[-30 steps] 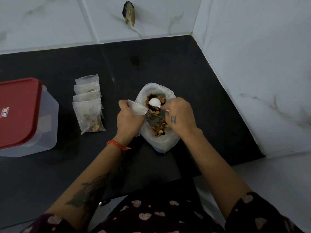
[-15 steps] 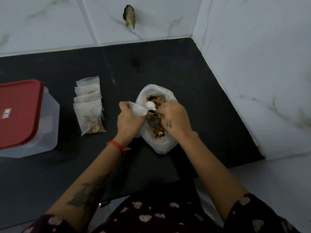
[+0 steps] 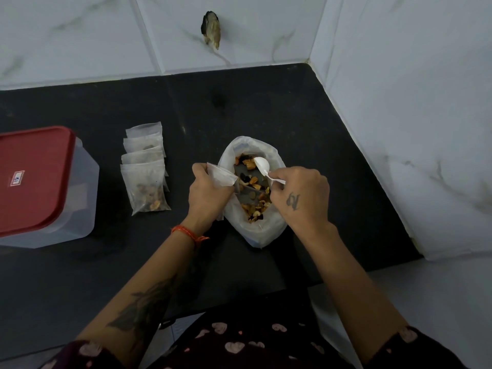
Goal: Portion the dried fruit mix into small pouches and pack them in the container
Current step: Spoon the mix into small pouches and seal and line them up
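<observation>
An open white plastic bag (image 3: 269,230) of dried fruit mix (image 3: 255,206) lies on the black counter in the middle. My left hand (image 3: 207,195) grips a small clear pouch (image 3: 221,175) at the bag's left rim. My right hand (image 3: 300,198) pinches the handle of a white plastic spoon (image 3: 262,165), whose bowl hangs over the far part of the mix. Several filled pouches (image 3: 145,169) lie overlapping in a row to the left. A clear container with a red lid (image 3: 34,179) stands at the far left, lid on.
The black counter (image 3: 306,129) ends at white marble-tiled walls behind and on the right. A dark object (image 3: 211,29) hangs on the back wall. The counter's front edge runs just before my patterned clothing.
My right hand has drawn back to the right and lifted the spoon's bowl out over the far part of the mix. My left hand still holds the pouch in place.
</observation>
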`<state>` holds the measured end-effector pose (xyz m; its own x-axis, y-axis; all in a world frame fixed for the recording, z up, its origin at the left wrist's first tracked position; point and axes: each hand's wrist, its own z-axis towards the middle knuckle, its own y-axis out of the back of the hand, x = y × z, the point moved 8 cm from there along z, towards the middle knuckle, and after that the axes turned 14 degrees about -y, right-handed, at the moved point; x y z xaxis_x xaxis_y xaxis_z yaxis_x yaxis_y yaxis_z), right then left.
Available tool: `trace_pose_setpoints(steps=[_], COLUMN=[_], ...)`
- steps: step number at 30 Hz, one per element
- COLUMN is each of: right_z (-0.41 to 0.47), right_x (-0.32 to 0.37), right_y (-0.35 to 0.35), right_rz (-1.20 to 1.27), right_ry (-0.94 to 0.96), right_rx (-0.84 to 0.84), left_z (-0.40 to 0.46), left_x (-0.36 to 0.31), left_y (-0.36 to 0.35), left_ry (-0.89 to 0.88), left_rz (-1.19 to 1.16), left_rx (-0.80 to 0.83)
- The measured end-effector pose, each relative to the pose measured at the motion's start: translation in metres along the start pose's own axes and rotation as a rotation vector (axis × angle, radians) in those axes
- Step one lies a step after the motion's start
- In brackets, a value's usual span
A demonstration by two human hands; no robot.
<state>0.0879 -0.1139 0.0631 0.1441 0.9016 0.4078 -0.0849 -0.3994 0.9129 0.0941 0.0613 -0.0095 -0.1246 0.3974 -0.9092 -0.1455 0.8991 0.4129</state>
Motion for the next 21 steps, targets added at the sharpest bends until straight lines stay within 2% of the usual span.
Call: trace_pose_setpoints(steps=[5,8,12,14,18,21], right_z=[0.002,0.002,0.003,0.007,0.018,0.016], right_x=[-0.007,-0.005,0.0,0.0,0.006,0.014], right_y=[-0.007,-0.016,-0.017,-0.011,-0.012,-0.031], right_rz=[-0.13,-0.12,-0.02,0.027,-0.035,-0.163], right_ry=[-0.085,-0.114,-0.081,-0.067,0.004,0.088], right_rx=[0.065,0.108,0.149,0.113,0.016,0.104], left_z=[-0.001,-0.001,0.0,0.0,-0.001,-0.001], left_x=[0.001,0.001,0.0,0.0,0.001,0.0], left_y=[0.0,-0.001,-0.003,-0.003,-0.003,-0.003], left_ry=[0.012,0.001,-0.005,-0.004,0.001,0.001], left_rz=[-0.019,-0.008,-0.002,0.003,0.007,0.008], left_rx=[0.01,0.005,0.009,0.007,0.006,-0.002])
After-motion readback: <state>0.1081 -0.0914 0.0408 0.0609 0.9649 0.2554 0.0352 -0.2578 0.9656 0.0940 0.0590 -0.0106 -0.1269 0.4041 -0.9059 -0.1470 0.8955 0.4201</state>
